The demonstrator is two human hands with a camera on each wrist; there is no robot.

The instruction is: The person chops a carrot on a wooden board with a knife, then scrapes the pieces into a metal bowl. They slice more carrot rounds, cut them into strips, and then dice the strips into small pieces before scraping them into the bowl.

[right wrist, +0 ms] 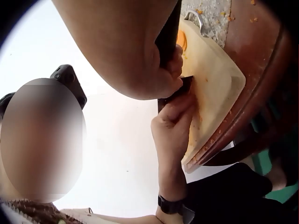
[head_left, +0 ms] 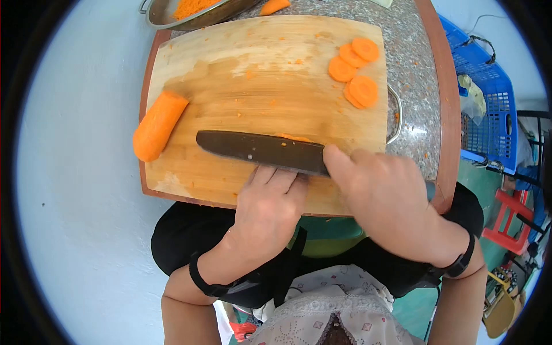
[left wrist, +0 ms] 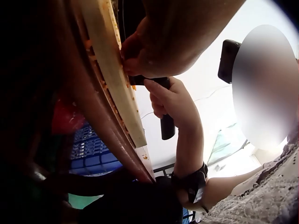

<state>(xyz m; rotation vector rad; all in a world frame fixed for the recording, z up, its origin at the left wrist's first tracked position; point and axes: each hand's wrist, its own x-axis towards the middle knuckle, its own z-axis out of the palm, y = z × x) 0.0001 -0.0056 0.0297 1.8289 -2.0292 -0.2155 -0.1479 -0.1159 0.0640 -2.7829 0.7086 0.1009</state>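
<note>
My right hand (head_left: 382,187) grips the black handle of a kitchen knife (head_left: 259,150), its thumb against the heel of the dark blade. The blade points left across the near half of the wooden cutting board (head_left: 230,115). My left hand (head_left: 270,204) reaches forward at the near edge, fingers extended, with the fingertips hidden under the blade. A thin orange carrot strip (head_left: 294,137) shows along the blade's far side. A peeled carrot piece (head_left: 160,126) with a cut end lies at the board's left. Several round carrot slices (head_left: 364,91) lie at the far right.
A metal pan (head_left: 218,12) with shredded carrot stands past the board's far left edge, beside a carrot chunk (head_left: 275,6). A metal handle (head_left: 394,115) sticks out at the board's right. A blue plastic basket (head_left: 489,109) and a red stool (head_left: 509,221) are farther right.
</note>
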